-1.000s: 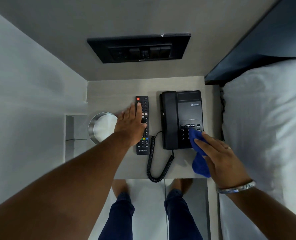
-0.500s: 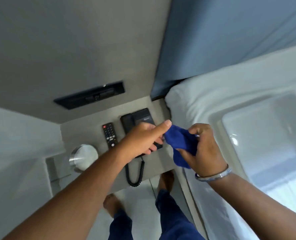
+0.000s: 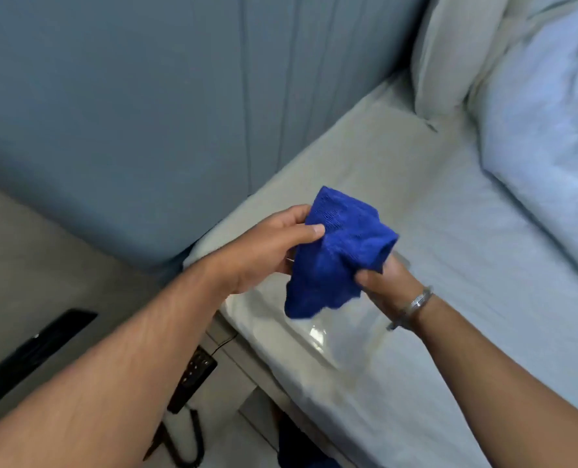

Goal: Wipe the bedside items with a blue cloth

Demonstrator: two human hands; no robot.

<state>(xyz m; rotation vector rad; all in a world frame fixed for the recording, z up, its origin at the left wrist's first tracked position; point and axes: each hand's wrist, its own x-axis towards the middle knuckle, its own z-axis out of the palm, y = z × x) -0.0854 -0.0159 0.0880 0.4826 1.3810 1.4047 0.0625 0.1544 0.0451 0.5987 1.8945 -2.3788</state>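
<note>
The blue cloth (image 3: 335, 255) is bunched up in the air over the edge of the bed, held between both hands. My left hand (image 3: 267, 248) pinches its upper left side with thumb and fingers. My right hand (image 3: 385, 282), with a metal bangle on the wrist, grips its lower right side from underneath. The black telephone (image 3: 193, 376) shows only partly below my left forearm at the bottom, with its coiled cord (image 3: 186, 447) hanging under it. The remote is hidden from view.
A white-sheeted bed (image 3: 449, 231) fills the right side, with pillows (image 3: 534, 96) at the top right. A blue padded headboard (image 3: 129, 113) spans the upper left. A black switch panel (image 3: 34, 352) sits in the grey wall at the lower left.
The view swung from the bedside table to the bed. My right hand lifted the cloth off the telephone, my left hand left the remote and took hold of the cloth.
</note>
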